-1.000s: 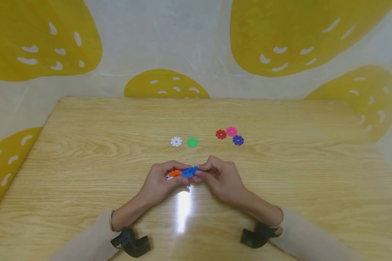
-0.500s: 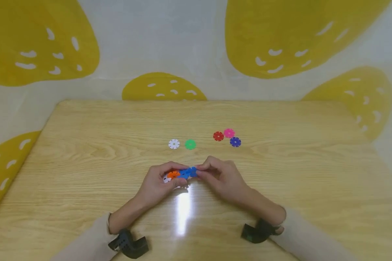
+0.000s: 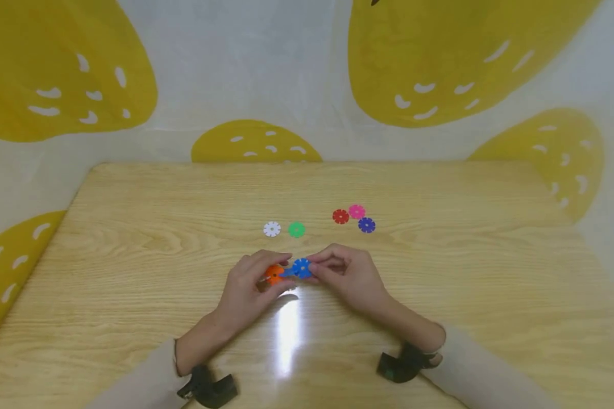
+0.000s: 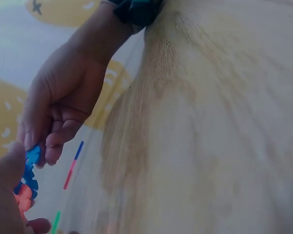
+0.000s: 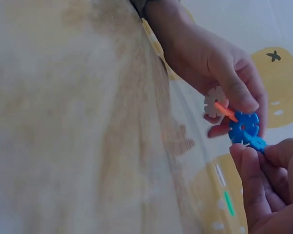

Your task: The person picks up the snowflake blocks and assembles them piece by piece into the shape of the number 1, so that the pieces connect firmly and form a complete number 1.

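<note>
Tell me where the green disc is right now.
In the head view, the green disc lies on the table, just right of the white disc, beyond both hands.

Left hand [image 3: 248,284]: over the middle of the counter, nearer its front edge than its back, fingers curled, thumb and fingertips pinched together.
Right hand [image 3: 345,275]: just right of the left hand, fingers curled inward, thumb and forefinger pinched, tips almost meeting the left hand's tips.
Left forearm: runs from the front edge up and rightward, pale sleeve, dark band at the wrist.
Right forearm: runs from the front edge up and leftward, pale sleeve, dark band at the wrist.
</note>
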The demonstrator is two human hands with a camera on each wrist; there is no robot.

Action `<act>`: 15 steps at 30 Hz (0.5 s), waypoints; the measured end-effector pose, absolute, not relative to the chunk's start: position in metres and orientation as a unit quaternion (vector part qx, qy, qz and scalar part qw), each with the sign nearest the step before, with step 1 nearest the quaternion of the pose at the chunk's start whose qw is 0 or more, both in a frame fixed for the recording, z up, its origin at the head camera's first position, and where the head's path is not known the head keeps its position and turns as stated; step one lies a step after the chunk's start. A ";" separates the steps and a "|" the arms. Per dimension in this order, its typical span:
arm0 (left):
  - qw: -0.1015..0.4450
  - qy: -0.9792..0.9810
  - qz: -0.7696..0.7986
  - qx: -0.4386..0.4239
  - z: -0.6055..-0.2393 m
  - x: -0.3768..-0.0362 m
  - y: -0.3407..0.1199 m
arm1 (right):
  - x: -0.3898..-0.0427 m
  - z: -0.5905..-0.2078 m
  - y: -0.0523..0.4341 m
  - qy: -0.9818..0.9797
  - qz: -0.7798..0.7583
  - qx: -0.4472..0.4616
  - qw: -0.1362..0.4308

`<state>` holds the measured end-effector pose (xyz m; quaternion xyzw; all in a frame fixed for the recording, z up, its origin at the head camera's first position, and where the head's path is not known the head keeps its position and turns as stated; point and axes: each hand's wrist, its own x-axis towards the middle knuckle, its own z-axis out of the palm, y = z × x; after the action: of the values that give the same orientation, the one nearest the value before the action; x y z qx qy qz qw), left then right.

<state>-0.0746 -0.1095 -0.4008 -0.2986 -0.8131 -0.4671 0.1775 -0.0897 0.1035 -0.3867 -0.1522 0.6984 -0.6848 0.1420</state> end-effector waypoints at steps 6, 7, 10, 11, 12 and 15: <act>0.280 -0.822 -0.372 -0.327 -0.401 -0.077 -0.108 | -0.083 -0.370 0.097 0.690 -0.695 -0.111 0.168; 0.287 -0.823 -0.362 -0.330 -0.400 -0.077 -0.107 | -0.081 -0.366 0.095 0.691 -0.694 -0.109 0.171; 0.301 -0.824 -0.338 -0.340 -0.399 -0.077 -0.107 | -0.076 -0.357 0.092 0.697 -0.686 -0.107 0.179; 0.303 -0.825 -0.333 -0.343 -0.399 -0.077 -0.107 | -0.076 -0.357 0.091 0.699 -0.684 -0.112 0.177; 0.305 -0.825 -0.328 -0.345 -0.399 -0.076 -0.108 | -0.075 -0.357 0.090 0.695 -0.687 -0.117 0.178; 0.316 -0.822 -0.318 -0.350 -0.398 -0.076 -0.108 | -0.075 -0.358 0.090 0.692 -0.688 -0.123 0.177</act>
<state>-0.0760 -0.1082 -0.3981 -0.3504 -0.8224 -0.3180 0.3157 -0.0748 0.0900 -0.3575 -0.1226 0.6925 -0.6885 0.1773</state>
